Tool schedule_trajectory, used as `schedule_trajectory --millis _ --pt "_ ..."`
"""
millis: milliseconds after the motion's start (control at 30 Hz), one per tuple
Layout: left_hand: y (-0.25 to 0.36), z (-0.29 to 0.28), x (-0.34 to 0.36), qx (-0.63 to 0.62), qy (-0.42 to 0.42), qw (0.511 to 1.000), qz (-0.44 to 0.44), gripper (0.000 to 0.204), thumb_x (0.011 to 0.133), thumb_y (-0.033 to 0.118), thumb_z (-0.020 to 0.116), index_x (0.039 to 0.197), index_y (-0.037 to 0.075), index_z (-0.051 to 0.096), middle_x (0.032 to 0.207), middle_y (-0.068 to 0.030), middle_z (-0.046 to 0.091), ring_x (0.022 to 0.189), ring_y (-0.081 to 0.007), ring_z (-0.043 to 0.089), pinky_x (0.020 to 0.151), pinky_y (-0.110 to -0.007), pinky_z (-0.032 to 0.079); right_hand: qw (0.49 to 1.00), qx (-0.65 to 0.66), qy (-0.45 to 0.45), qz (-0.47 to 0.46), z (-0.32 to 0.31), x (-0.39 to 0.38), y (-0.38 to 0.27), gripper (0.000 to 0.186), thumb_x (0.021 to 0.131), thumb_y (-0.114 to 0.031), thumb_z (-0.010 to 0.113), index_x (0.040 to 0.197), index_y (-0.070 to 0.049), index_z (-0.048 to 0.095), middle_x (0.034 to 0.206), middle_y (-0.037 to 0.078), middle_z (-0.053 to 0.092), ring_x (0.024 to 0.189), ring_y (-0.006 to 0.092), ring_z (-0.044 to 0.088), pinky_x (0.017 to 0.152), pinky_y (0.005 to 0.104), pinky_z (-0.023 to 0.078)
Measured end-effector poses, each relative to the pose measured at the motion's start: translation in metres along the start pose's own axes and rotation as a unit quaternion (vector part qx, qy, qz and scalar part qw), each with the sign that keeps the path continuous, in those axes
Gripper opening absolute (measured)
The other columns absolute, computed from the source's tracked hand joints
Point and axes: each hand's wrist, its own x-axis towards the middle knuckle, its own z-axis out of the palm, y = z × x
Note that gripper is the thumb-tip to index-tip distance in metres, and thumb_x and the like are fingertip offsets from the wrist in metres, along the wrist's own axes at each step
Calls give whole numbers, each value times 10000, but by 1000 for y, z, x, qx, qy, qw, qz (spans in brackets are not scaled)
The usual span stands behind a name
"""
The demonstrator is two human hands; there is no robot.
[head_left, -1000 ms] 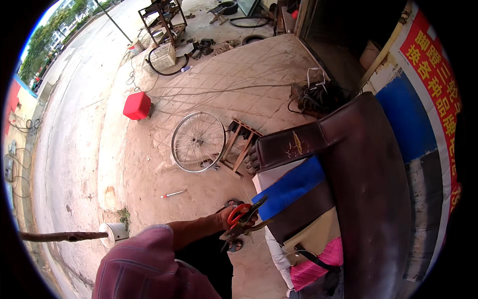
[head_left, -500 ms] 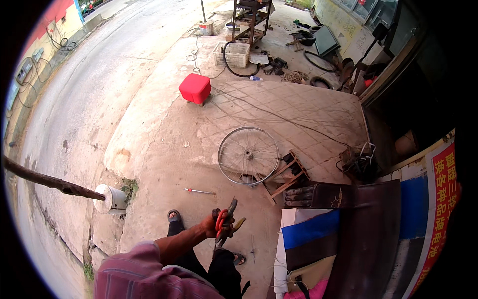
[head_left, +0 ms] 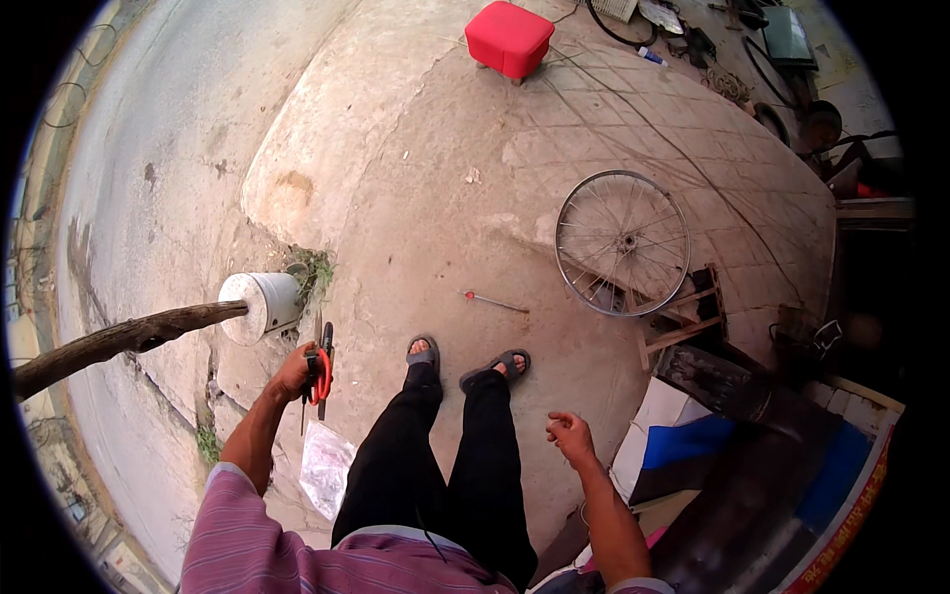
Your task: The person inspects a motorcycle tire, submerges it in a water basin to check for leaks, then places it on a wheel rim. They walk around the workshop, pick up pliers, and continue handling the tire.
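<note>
My left hand (head_left: 298, 370) is out to the left, closed around red-handled scissors (head_left: 322, 376) and other slim dark tools bunched with them. Below that hand shows a clear plastic bag (head_left: 328, 469); I cannot tell whether it hangs or lies on the ground. My right hand (head_left: 570, 438) is held low on the right, its fingers loosely bent and nothing visible in them. On the concrete past my feet lies a thin metal rod with a red end (head_left: 495, 301). Beyond it to the right, a spoked bicycle wheel rim (head_left: 566, 243) without a tyre leans on a small wooden stool (head_left: 683, 332).
A red padded stool (head_left: 510, 40) stands far ahead. At my left a wooden pole (head_left: 129, 332) rises from a white bucket (head_left: 262, 305). A dark covered seat (head_left: 732, 495) with blue cloth (head_left: 688, 443) borders my right side. A cable (head_left: 683, 163) crosses the ground.
My left hand has moved from in front of me out to the left with the tools. My right hand has come into clear view. The view has tipped further down, toward my feet.
</note>
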Motion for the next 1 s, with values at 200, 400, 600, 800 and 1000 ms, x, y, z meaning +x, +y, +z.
schedule_trajectory --millis 200,400,600,800,1000 --pt "-116 -95 -23 -94 130 981 -107 348 788 245 733 944 55 487 707 -113 594 552 -246 622 528 -403 562 970 -223 -14 -99 81 286 -32 245 823 -178 704 1009 -18 700 865 85 706 729 153 664 658 291 522" --pt "-232 -94 -33 -158 188 935 -256 277 787 112 676 987 45 498 705 -123 602 556 -259 635 538 -405 570 858 -502 31 -101 170 468 -34 324 781 -205 702 1088 -115 656 1118 128 671 1071 325 634 880 433 519" --pt "-282 -75 -30 -241 166 905 -310 328 750 53 751 944 71 487 718 -82 576 590 -239 621 602 -415 561 764 -629 44 -140 194 545 10 322 839 -181 692 1138 -95 608 1144 151 602 1059 351 613 904 438 514" --pt "-209 -58 10 -228 134 936 -232 351 749 74 761 971 61 489 725 -69 574 609 -236 633 629 -419 567 771 -586 -32 -248 176 483 -23 219 860 -191 674 1010 -61 581 1003 165 621 956 378 622 821 481 499" --pt "-133 -59 -9 -219 78 961 -151 240 819 48 688 945 59 485 768 -108 602 635 -249 647 659 -449 579 875 -459 -45 -150 75 299 -44 252 855 -233 676 936 -28 553 835 192 654 843 391 649 742 463 505"
